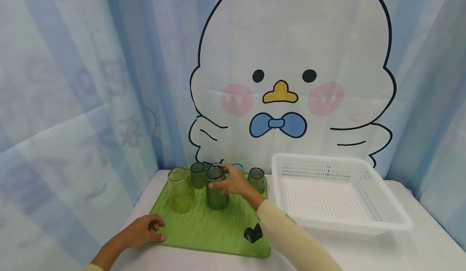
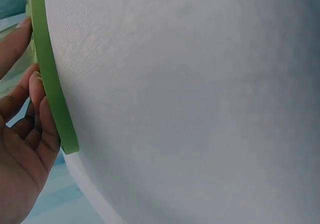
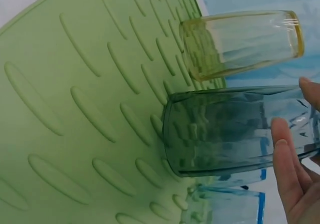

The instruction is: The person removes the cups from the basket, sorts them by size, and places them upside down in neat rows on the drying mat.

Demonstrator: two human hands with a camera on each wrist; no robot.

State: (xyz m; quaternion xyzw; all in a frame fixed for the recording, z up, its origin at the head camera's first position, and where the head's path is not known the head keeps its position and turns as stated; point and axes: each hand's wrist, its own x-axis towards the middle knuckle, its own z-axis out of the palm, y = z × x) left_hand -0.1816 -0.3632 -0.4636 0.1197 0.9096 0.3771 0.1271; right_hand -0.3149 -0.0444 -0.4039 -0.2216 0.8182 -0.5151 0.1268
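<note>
My right hand [image 1: 234,180] grips a dark grey-green glass [image 1: 217,198] near its rim, thumb on one side and fingers on the other. The glass stands upright, its base at the ribbed green drying mat [image 1: 193,232] in the right wrist view. To its left is a taller yellow glass [image 1: 182,196]. Behind stand a smaller green glass [image 1: 198,178] and a blue-rimmed glass [image 3: 237,206], partly hidden by the hand; a grey glass [image 1: 257,181] is at the back right. My left hand [image 1: 142,231], fingers loosely bent, rests at the mat's front left corner, fingertips touching its edge.
A white perforated plastic basket [image 1: 342,221] sits right of the mat on the white-covered table [image 1: 364,248]. A small black device [image 1: 253,233] shows beside the right sleeve. Light blue curtains [image 1: 65,121] enclose the table at the back and sides.
</note>
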